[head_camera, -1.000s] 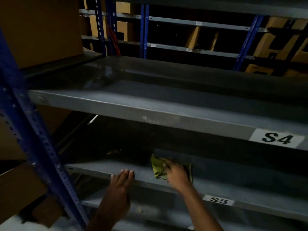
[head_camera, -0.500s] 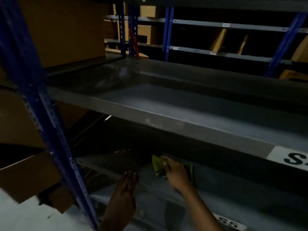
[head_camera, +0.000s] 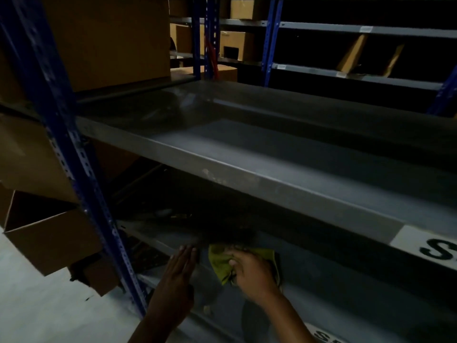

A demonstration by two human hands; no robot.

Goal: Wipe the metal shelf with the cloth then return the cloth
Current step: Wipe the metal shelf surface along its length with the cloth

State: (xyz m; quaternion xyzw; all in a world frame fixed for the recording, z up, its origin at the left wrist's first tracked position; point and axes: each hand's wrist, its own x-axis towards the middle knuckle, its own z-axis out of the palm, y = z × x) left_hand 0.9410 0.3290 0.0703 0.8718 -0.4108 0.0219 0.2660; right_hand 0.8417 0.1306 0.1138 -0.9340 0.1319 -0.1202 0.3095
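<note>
We face the grey metal shelf (head_camera: 333, 276), dim under the level above. Our left hand (head_camera: 176, 273) lies flat, fingers straight, at its front edge. Our right hand (head_camera: 249, 271) presses the yellow-green cloth (head_camera: 218, 261) onto the shelf, fingers curled into it. The cloth looks soft, light and limp, so we judge bunching its middle holds best.

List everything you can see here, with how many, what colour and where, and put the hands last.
cloth: one, yellow-green, on the lower shelf under the right hand
lower shelf: one, grey metal, bottom centre
upper shelf: one, grey metal, middle
upright post: one, blue, perforated, left
cardboard boxes: several, brown, left and on far racks
far racks: blue posts, grey shelves, background
left hand: flat, fingers straight, at the lower shelf's front edge
right hand: grips the cloth
</note>
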